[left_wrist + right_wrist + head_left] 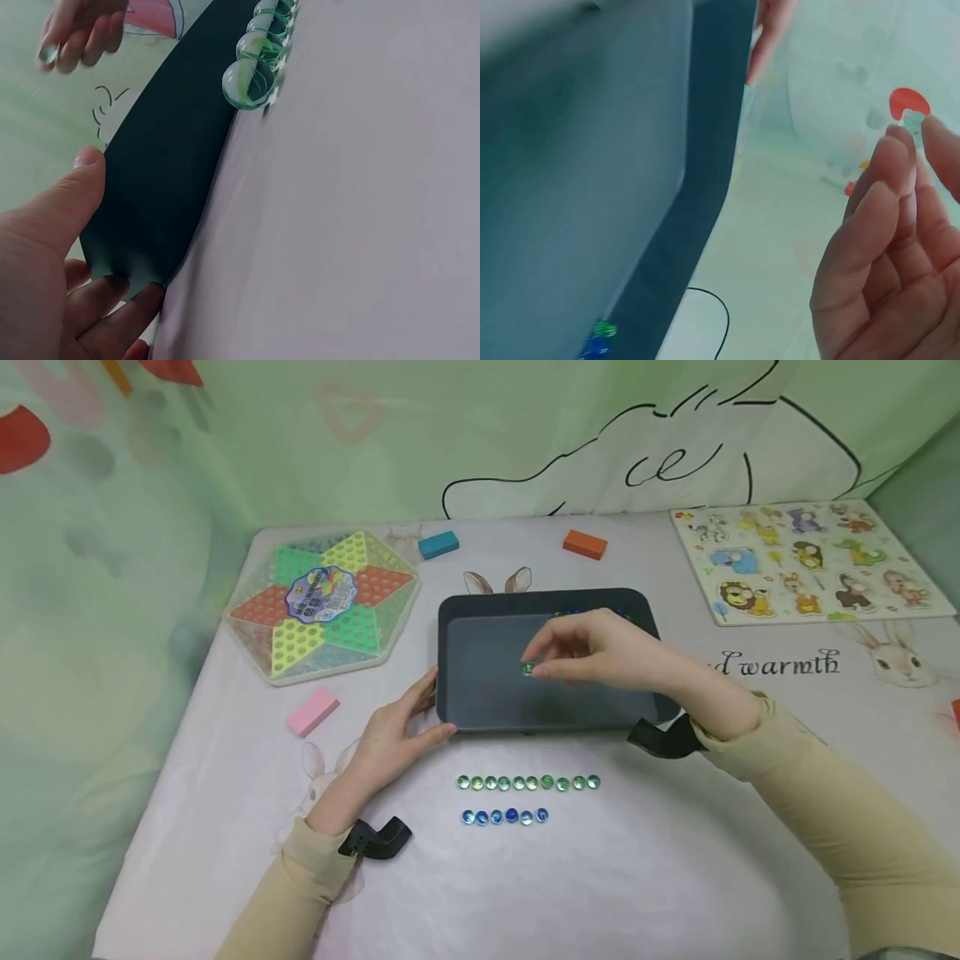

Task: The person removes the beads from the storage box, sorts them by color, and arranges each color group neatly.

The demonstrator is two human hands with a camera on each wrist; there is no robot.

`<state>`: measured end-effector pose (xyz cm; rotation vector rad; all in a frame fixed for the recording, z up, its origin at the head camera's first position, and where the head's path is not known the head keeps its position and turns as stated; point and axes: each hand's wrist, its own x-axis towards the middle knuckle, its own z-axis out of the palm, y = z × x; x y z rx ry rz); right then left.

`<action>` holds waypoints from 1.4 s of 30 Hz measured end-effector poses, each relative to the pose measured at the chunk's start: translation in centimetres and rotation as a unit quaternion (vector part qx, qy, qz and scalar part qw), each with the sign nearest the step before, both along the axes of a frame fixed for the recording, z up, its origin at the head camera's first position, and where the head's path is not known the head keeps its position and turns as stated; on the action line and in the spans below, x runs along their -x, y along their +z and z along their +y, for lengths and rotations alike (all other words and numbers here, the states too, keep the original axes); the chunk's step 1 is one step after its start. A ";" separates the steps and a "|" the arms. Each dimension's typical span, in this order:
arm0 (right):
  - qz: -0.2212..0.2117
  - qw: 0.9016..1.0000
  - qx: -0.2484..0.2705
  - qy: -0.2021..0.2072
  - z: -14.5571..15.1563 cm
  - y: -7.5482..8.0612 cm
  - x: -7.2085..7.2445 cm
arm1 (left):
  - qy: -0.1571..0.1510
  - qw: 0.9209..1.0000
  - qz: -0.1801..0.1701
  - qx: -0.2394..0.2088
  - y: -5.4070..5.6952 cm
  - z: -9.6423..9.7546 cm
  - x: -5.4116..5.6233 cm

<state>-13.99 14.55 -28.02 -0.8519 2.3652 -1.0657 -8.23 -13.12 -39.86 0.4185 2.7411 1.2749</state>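
Note:
A dark grey rectangular tray [480, 685] lies on the white cloth in front of me. My left hand [392, 735] holds its near left corner, and the left wrist view shows the thumb [90, 172] at the rim with the fingers round the side. Over the middle of the tray, my right hand [600, 647] pinches a clear green marble [527, 668] between thumb and fingertips. Several blue and green marbles [598, 341] lie along the tray's far side, partly hidden by the right hand. On the cloth before the tray are a row of green marbles [532, 782] and a shorter row of blue marbles [512, 816].
A Chinese checkers board [363, 627] lies left of the tray, with a pink block [312, 712] near it. Behind the tray are a blue block [438, 545] and an orange block [585, 544]. An animal puzzle board [810, 560] sits at the back right.

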 end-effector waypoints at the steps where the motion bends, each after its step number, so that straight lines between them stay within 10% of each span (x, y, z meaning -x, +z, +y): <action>1: 0.001 1.000 0.003 0.006 0.5 -0.2 -0.5 | 0.000 1.000 0.001 0.001 0.0 0.0 0.0; 19: 0.007 0.998 -0.034 0.045 6.4 -3.9 -6.8 | 0.002 1.000 -0.005 0.002 0.0 0.0 0.0; 42: 0.056 0.983 -0.176 0.003 6.4 -6.8 -7.7 | 0.007 1.000 -0.016 0.003 0.0 0.0 0.0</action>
